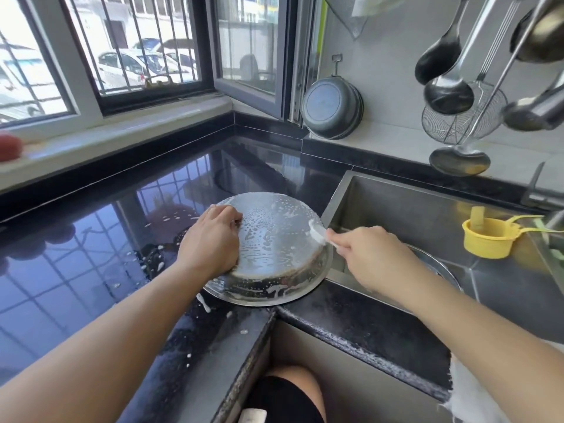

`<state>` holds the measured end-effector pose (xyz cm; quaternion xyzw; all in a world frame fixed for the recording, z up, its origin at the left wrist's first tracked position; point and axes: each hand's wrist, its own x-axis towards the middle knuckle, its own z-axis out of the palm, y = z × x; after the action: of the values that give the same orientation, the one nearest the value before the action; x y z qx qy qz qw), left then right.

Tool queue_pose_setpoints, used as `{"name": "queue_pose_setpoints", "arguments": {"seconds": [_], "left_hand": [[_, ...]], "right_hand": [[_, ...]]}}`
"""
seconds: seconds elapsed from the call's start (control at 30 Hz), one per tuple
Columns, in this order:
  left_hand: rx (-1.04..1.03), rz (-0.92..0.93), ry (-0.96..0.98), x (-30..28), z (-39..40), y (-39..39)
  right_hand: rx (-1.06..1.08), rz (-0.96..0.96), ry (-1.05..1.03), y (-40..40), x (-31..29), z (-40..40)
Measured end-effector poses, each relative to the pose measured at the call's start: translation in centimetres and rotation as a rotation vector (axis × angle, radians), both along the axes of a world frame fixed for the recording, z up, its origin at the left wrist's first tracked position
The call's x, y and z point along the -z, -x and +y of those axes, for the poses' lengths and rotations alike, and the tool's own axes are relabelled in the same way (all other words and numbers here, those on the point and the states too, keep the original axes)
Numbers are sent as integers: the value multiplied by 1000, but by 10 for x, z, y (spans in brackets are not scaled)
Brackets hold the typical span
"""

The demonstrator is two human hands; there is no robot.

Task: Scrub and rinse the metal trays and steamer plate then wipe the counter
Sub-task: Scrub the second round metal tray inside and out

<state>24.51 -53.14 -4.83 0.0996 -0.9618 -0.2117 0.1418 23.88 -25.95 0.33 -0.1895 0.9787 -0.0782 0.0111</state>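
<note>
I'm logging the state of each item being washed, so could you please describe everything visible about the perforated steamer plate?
The steamer plate is a round, shiny metal dish with small holes, lying upside down on the black counter beside the sink, its rim slightly overhanging the sink edge. Soapy foam and droplets cover it. The left hand presses on its left side; the right hand holds a white brush against its right edge.

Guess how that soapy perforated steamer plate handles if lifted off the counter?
Steamer plate is thin metal, so probably stiff and light. Suds coat it, so likely slippery. It lies upside down, overhanging the counter edge, so it may tip toward the sink.
</note>
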Motion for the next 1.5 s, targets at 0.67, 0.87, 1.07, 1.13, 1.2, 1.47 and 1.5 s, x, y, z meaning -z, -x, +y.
{"name": "queue_pose_setpoints", "arguments": {"seconds": [0.67,0.87,1.07,1.13,1.2,1.47,1.5], "left_hand": [[17,14,22,2,-2,2],[57,-17,26,-1,-5,0],[85,-40,85,-1,-3,4],[100,-122,126,-3,-1,3],[88,-194,140,-5,-2,2],[59,-377,155,-17,8,-5],[78,-381,162,-19,9,-7]], "right_hand": [[-312,-96,-46,2,-13,-49],[-123,58,-46,20,-3,-23],[-232,130,173,-6,37,12],[-164,155,187,8,43,29],[-225,85,225,-2,45,36],[-194,68,285,-1,45,35],[-256,59,279,-12,44,30]]}}
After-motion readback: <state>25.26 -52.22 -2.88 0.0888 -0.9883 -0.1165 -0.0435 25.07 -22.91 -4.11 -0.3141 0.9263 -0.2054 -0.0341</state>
